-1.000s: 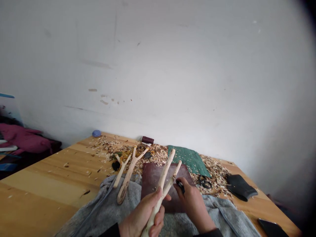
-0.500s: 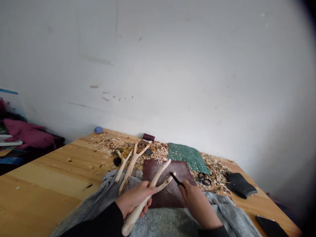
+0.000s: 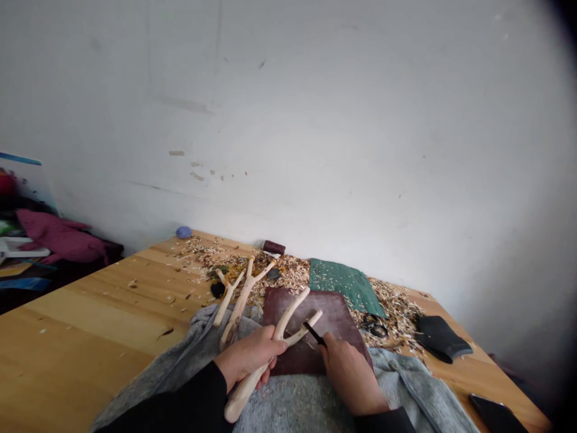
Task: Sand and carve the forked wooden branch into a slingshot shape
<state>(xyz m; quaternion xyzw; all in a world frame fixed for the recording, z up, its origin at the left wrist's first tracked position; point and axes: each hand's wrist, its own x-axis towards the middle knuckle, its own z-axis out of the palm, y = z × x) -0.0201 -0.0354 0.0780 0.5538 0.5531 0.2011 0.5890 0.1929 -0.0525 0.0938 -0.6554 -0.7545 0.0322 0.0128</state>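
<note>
A peeled, Y-shaped forked stick (image 3: 291, 314) is wrapped in my left hand (image 3: 253, 356) just below the fork, its thick end toward me. My right hand (image 3: 350, 374) grips a knife (image 3: 314, 332) with a dark blade. The blade rests against the right prong of the fork. Beneath them lies a dark red leather sheet (image 3: 331, 307), partly over a grey cloth (image 3: 311, 400). Two more peeled forked sticks lie to the left, a larger one (image 3: 242, 297) and a smaller one (image 3: 228, 299).
Wood shavings (image 3: 293, 273) litter the table's back. A green sheet (image 3: 345, 285), scissors (image 3: 375, 326), a thread spool (image 3: 274, 247) and a blue ball (image 3: 183, 232) lie among or beside them. At right are a black folded piece (image 3: 442, 338) and a phone (image 3: 496, 414). The wall stands behind.
My right hand has moved slightly left, and the knife blade has slid from near the right prong's tip down toward the fork. The left hand keeps its grip.
</note>
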